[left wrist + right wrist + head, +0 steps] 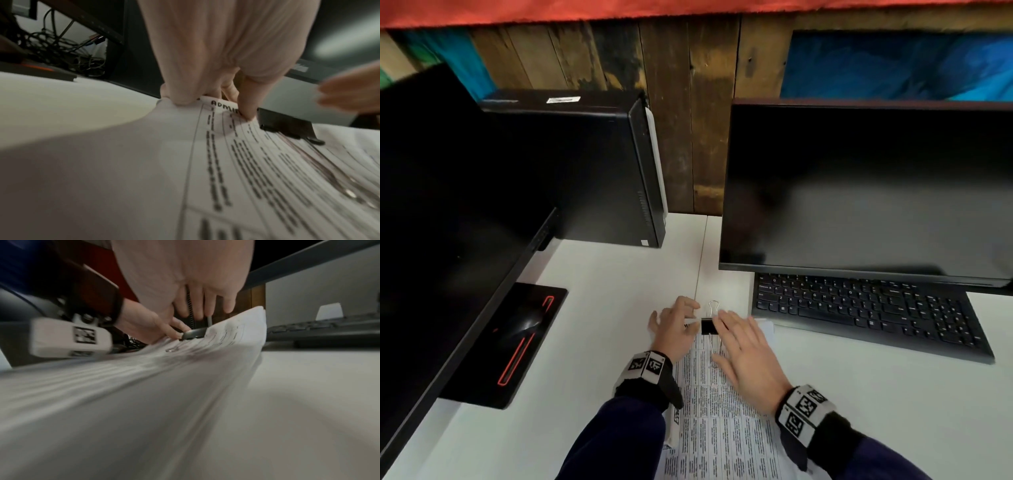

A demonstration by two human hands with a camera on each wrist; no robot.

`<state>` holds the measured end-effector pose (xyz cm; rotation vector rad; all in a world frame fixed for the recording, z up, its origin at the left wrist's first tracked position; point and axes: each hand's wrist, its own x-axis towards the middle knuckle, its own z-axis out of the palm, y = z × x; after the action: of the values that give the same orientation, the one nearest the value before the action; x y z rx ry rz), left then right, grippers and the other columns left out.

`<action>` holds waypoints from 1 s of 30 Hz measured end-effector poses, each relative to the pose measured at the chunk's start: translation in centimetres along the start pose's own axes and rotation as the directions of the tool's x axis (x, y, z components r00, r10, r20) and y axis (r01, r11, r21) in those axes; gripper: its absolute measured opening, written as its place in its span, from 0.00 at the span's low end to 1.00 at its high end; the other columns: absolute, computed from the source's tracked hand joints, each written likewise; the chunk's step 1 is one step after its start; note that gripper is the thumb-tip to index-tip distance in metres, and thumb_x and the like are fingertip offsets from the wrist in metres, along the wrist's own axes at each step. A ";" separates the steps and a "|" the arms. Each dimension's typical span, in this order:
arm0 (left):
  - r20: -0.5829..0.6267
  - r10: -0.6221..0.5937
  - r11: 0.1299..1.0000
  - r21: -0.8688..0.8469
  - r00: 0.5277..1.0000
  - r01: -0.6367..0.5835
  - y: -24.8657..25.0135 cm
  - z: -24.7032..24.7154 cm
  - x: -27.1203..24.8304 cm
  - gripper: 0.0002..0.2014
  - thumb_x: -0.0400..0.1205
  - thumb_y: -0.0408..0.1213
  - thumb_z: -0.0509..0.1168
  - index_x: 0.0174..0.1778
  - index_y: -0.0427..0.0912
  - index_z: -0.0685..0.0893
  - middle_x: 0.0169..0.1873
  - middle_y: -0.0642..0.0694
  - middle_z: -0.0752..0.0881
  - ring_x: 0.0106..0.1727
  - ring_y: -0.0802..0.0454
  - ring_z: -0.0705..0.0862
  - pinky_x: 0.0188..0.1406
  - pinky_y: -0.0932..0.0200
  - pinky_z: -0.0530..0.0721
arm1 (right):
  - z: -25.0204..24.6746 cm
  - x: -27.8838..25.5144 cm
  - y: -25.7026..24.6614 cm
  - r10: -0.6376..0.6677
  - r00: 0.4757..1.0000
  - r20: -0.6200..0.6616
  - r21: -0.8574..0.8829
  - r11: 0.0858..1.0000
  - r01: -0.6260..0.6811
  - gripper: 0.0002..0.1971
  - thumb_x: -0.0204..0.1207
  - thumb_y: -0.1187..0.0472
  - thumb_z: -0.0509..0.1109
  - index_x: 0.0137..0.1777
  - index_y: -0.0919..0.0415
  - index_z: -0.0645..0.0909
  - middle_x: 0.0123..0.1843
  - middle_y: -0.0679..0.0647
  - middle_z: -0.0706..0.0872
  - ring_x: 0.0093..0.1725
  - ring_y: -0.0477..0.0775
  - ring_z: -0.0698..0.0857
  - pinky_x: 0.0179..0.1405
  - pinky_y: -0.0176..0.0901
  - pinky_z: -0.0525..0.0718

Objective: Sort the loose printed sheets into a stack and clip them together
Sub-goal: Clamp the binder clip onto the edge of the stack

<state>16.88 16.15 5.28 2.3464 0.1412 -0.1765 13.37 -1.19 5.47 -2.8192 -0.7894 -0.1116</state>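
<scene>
A stack of printed sheets lies on the white desk in front of me. A black binder clip bites its far edge, with one wire handle folded down on the paper and the other pointing away. My left hand grips the stack's far left corner just left of the clip; in the left wrist view a finger presses the curled top edge beside the clip. My right hand lies flat on the sheets to the right of the clip, fingers straight.
A black keyboard and a dark monitor stand right of the sheets. A second monitor with its black, red-trimmed base is on the left, and a computer tower stands behind.
</scene>
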 end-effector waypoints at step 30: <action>-0.173 -0.389 0.870 0.253 0.905 0.422 -1.3 -1.5 -5.9 0.18 0.85 0.43 0.56 0.69 0.41 0.69 0.67 0.38 0.73 0.68 0.39 0.73 0.62 0.45 0.80 | -2.3 -7.4 0.9 0.643 0.711 0.284 0.485 0.544 -0.685 0.27 0.82 0.54 0.63 0.79 0.59 0.62 0.68 0.61 0.69 0.49 0.53 0.81 0.57 0.45 0.80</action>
<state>11.01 17.86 6.45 2.5884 0.7171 -0.2801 7.48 -6.15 6.61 -2.3323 0.2861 0.3051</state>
